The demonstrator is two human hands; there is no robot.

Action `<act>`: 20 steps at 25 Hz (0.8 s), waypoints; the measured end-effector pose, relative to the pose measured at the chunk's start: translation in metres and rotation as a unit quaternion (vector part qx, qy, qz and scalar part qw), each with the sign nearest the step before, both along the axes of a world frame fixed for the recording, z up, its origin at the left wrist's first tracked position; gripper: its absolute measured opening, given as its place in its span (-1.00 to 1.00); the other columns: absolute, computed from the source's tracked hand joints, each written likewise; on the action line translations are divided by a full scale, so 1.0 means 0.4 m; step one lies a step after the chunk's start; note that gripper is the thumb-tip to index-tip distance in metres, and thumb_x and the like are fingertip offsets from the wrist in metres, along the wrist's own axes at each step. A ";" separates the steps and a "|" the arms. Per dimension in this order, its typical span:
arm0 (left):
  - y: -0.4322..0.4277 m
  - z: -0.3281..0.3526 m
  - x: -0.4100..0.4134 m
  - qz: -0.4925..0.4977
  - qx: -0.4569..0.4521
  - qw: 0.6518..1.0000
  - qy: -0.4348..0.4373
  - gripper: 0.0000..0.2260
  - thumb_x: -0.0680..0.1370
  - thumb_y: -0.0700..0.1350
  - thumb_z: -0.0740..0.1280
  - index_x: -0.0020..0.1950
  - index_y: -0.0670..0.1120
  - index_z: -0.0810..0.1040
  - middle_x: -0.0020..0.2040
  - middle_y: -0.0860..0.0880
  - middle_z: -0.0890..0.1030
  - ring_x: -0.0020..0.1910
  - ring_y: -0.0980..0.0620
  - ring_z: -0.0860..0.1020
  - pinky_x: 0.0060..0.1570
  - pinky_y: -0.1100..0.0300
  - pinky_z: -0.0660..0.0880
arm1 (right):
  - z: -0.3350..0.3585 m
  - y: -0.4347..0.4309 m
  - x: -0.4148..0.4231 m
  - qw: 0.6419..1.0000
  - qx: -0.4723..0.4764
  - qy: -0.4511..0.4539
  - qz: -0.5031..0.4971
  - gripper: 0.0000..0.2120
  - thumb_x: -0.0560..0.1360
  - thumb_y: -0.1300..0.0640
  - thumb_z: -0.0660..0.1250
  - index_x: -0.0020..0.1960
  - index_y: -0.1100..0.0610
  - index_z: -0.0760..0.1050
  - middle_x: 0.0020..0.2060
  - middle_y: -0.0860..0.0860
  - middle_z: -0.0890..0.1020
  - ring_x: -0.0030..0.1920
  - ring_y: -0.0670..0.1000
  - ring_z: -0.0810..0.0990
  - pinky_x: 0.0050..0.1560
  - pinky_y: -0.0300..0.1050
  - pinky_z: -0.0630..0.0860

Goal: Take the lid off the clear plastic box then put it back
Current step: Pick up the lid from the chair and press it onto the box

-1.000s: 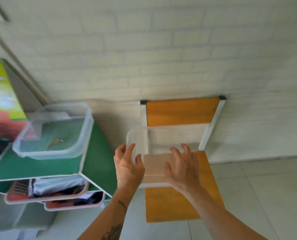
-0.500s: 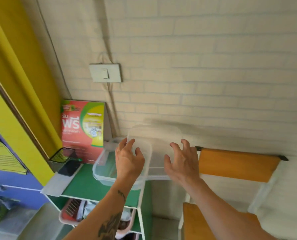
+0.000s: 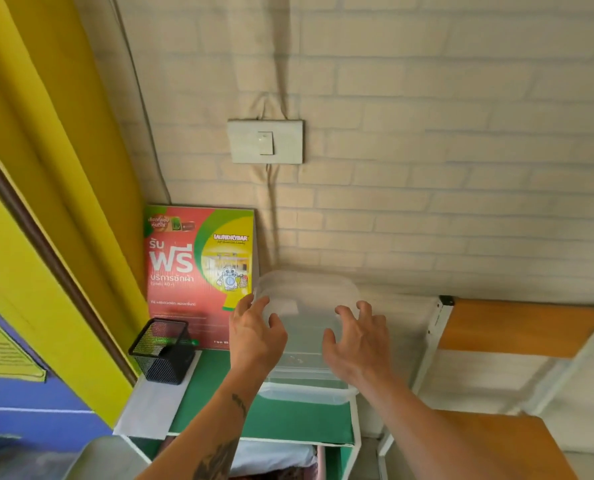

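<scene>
Carried from beside the box, the lid (image 3: 306, 299) now hovers above the clear plastic box (image 3: 306, 393) on the green shelf (image 3: 288, 420). Left hand (image 3: 254, 337) and right hand (image 3: 356, 344) clasp its side edges. Light, slightly flexible, probably slippery; best gripped at the rims.

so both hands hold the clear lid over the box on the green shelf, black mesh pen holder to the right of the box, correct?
Not quite. The head view shows the black mesh pen holder to the left of the box, not right. The rest holds: left hand and right hand hold the clear lid over it on the green shelf.
</scene>
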State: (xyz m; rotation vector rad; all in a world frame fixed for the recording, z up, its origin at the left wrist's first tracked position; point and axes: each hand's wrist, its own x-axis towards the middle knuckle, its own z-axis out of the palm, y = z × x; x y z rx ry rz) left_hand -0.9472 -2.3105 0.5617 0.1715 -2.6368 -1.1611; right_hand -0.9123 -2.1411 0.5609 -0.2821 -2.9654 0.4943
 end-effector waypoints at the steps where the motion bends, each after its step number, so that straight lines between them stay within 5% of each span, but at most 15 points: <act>1: -0.006 -0.009 0.002 -0.005 0.004 1.000 -0.004 -0.64 0.51 -0.17 0.30 0.31 -0.12 0.53 0.41 -0.14 0.41 0.36 -0.14 0.36 0.37 -0.04 0.31 | -0.006 -0.009 0.004 1.000 0.002 -0.005 -0.003 -0.45 0.50 -0.20 0.09 0.42 0.00 0.34 0.43 0.14 0.28 0.29 0.21 0.33 0.27 0.10 0.35; 20: -0.034 -0.047 0.010 -0.069 -0.006 0.996 -0.054 -0.58 0.53 -0.17 0.27 0.40 -0.08 0.42 0.47 -0.14 0.30 0.42 -0.14 0.24 0.40 -0.04 0.25 | -0.039 -0.035 0.021 0.998 0.052 -0.014 -0.036 -0.44 0.51 -0.21 0.10 0.45 -0.01 0.29 0.46 0.15 0.24 0.31 0.22 0.31 0.26 0.12 0.36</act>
